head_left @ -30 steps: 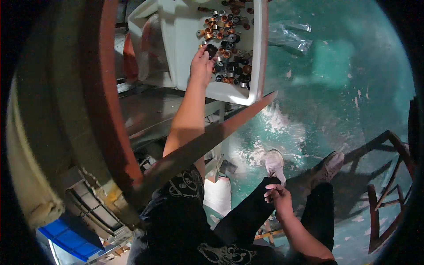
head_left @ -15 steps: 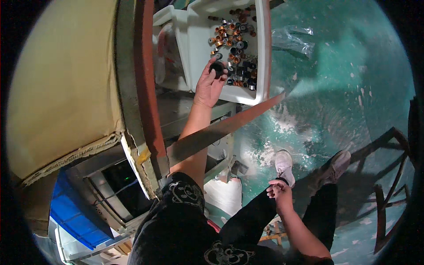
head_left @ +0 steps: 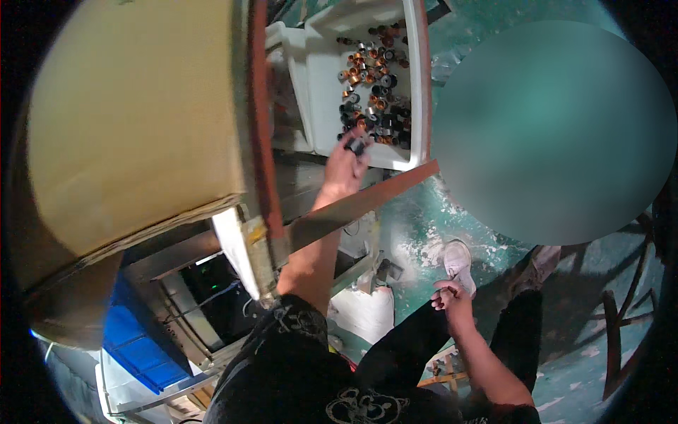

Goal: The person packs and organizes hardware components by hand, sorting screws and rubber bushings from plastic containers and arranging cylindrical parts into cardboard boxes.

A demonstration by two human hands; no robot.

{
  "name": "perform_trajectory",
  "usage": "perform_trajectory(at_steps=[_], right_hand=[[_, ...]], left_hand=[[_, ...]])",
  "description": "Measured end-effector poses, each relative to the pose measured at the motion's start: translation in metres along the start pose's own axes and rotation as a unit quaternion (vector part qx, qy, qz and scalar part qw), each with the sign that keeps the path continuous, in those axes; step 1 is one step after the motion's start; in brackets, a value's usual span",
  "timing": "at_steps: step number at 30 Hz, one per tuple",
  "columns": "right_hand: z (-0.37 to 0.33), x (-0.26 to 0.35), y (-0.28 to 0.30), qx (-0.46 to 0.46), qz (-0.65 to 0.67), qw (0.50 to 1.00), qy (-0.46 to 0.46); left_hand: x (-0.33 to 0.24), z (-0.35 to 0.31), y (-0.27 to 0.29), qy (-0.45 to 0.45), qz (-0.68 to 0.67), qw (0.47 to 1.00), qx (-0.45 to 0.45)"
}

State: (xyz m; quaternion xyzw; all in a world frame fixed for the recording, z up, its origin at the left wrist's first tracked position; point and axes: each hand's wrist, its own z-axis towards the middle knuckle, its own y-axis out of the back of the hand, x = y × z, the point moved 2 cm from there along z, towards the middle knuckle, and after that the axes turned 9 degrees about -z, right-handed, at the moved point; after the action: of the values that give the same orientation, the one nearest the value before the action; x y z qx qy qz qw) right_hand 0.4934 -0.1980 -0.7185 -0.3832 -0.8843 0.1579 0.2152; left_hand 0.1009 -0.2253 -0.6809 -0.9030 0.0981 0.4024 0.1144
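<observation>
My left hand (head_left: 346, 166) reaches over the near edge of a white plastic bin (head_left: 321, 85). Its fingers are closed round a small black cylindrical part (head_left: 355, 146), slightly blurred. Beyond it, several small copper-coloured, black and silver ring-like parts (head_left: 364, 71) lie loose in the bin. Lower right, above my leg and shoe, my right hand (head_left: 452, 300) has curled fingers. Something dark shows at its fingertips, but I cannot make out what it is.
A reddish-brown bar (head_left: 364, 201) crosses over my left forearm. At the left stand a large cardboard box (head_left: 134, 113) and a blue crate (head_left: 141, 346). A white sack (head_left: 364, 314) lies by my leg. Dark metal legs (head_left: 611, 339) stand at the right on the green floor.
My left hand has come back toward the bin's near edge with the black part in it. My right hand has stayed nearly in place, fingers more curled. The view has shifted slightly.
</observation>
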Motion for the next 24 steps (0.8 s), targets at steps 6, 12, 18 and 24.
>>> perform_trajectory(at_steps=[6, 12, 18, 24], right_hand=[[-0.011, -0.032, 0.030, 0.095, -0.133, 0.981, 0.101], [-0.139, 0.022, -0.032, 0.231, -0.202, 0.936, 0.170], [-0.236, 0.085, -0.040, 0.228, -0.202, 0.929, 0.211], [-0.323, 0.198, -0.081, 0.245, -0.324, 0.874, 0.266]], left_hand=[[0.063, -0.186, 0.013, 0.149, 0.367, 0.909, 0.130], [0.075, -0.375, -0.020, 0.364, 0.159, 0.912, 0.104], [0.009, -0.433, -0.094, 0.226, 0.132, 0.957, 0.129], [-0.100, -0.485, -0.137, 0.036, 0.123, 0.980, 0.155]])
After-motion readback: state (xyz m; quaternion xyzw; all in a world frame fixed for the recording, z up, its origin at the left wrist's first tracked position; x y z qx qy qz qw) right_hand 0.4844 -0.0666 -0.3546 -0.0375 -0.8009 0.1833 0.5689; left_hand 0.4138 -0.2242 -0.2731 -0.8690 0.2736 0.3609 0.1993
